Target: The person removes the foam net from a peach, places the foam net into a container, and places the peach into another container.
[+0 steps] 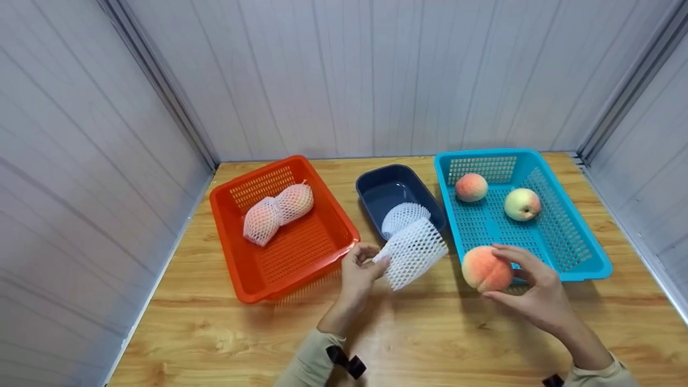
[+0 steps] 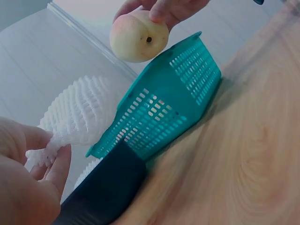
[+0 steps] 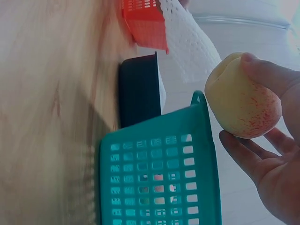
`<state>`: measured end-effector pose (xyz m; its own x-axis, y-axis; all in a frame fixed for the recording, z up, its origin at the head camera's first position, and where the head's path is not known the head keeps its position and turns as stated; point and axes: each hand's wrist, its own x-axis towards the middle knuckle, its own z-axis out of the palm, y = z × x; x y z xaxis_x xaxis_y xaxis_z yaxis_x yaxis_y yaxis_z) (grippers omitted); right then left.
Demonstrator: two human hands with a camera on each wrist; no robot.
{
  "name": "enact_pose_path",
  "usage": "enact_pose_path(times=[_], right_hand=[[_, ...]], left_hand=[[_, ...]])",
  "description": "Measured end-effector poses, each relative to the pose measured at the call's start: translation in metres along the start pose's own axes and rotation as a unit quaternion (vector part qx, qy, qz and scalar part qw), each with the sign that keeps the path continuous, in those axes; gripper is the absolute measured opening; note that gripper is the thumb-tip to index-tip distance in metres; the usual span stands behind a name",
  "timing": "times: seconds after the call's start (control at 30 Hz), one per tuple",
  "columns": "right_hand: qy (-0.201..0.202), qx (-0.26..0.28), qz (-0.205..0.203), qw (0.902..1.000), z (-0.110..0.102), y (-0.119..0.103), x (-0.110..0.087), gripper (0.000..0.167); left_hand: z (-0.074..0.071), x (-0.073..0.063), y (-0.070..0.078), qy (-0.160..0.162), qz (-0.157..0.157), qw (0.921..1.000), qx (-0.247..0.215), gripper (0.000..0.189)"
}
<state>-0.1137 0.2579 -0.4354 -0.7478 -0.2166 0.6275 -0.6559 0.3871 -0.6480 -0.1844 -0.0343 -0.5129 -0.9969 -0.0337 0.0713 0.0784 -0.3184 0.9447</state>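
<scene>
My left hand (image 1: 359, 277) pinches one end of a white foam net sleeve (image 1: 414, 253), which points to the right in front of the dark blue bowl. In the left wrist view, thumb and fingers squeeze the bunched end of the sleeve (image 2: 77, 115). A pink-and-cream peach (image 1: 487, 269) is gripped between the thumb and fingers of my right hand (image 1: 537, 290), over the near left corner of the blue basket (image 1: 583, 252). In the right wrist view the peach (image 3: 243, 96) is held above that basket's rim, with no net around it.
Two bare peaches, one redder (image 1: 471, 187) and one paler (image 1: 522, 205), lie in the blue basket. Another foam net (image 1: 404, 217) sits in the dark blue bowl (image 1: 376, 180). Two netted peaches (image 1: 278, 210) lie in the red basket (image 1: 231, 258) at left. Panel walls (image 1: 344, 80) enclose the table.
</scene>
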Motion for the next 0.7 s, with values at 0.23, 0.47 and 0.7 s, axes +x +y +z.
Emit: enact_pose_path(times=[0.23, 0.47, 0.7], right_hand=[[0.006, -0.005, -0.004, 1.0000, -0.006, 0.000, 0.004, 0.078], [0.005, -0.005, 0.007, 1.0000, -0.004, 0.000, 0.006, 0.077], [0.006, 0.005, 0.006, 1.0000, -0.005, 0.002, 0.002, 0.077]], left_hand=[[0.030, 0.022, 0.008, 0.014, 0.038, 0.9988, -0.029, 0.020], [0.045, 0.044, 0.020, 0.050, 0.067, 0.9965, 0.000, 0.018], [0.052, 0.064, 0.015, 0.083, 0.068, 0.9917, 0.071, 0.019]])
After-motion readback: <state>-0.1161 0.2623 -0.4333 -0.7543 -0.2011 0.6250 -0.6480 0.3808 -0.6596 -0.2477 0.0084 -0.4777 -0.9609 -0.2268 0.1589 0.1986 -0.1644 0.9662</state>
